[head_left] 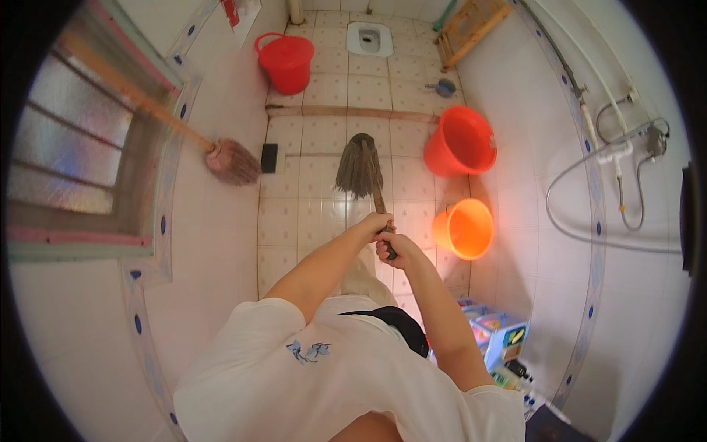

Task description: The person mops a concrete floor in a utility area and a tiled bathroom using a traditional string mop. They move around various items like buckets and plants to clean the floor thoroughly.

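A mop with grey strands (358, 171) is ahead of me, over the tiled floor, its wooden handle (378, 197) slanting back toward my body. My left hand (376, 223) is wrapped round the handle. Just behind it, my right hand (395, 249) grips the handle's near end, and the two hands almost touch. Whether the strands press on the tiles or hang just above them, I cannot tell.
A red bucket (461, 141) and an orange bucket (463, 229) stand along the right wall. Beyond a low step (331, 110) are another red bucket (286, 65), a squat toilet (370, 40) and a wooden stool (471, 33). A second mop (233, 161) leans at the left wall.
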Tool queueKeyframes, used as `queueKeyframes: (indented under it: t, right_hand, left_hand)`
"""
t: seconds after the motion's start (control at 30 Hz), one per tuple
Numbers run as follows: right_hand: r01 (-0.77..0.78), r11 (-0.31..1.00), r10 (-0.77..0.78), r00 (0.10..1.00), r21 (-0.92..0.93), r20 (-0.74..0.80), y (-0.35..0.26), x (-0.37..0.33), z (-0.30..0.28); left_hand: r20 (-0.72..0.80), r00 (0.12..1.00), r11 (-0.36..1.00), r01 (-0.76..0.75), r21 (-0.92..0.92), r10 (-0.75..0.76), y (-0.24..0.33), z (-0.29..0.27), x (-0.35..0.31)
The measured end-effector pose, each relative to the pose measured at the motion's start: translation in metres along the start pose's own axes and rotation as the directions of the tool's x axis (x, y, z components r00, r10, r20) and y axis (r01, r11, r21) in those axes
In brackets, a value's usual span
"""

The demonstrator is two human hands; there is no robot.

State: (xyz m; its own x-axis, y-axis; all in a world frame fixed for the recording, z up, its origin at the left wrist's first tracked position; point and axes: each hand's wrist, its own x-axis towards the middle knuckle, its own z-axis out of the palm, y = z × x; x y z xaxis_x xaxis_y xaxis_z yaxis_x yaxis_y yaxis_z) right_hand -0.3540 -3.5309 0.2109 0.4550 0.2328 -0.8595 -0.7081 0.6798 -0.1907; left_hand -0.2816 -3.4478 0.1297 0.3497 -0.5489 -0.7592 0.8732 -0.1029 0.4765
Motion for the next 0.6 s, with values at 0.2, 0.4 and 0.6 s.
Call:
queueKeyframes:
  t: [0.2,0.4,0.6]
  right_hand:
    - [0.133,0.991,-0.132,0.991,0.018,-0.019,-0.13,0.037,0.043]
    - [0.426,0.898,-0.424,0.905,0.108,-0.042,-0.223,0.007,0.117]
    - [0.656,0.184,-0.952,0.304,-0.732,0.033,-0.263,0.024,0.176]
  left_hand:
    - [-0.033,0.999,0.996,-0.017,0.089,0.019,0.139,0.01,0.065]
    - [0.066,0.985,0.979,0.169,-0.117,-0.162,0.247,0.012,0.121]
    - [0.104,0.979,0.928,0.202,-0.314,-0.178,0.339,-0.03,0.202]
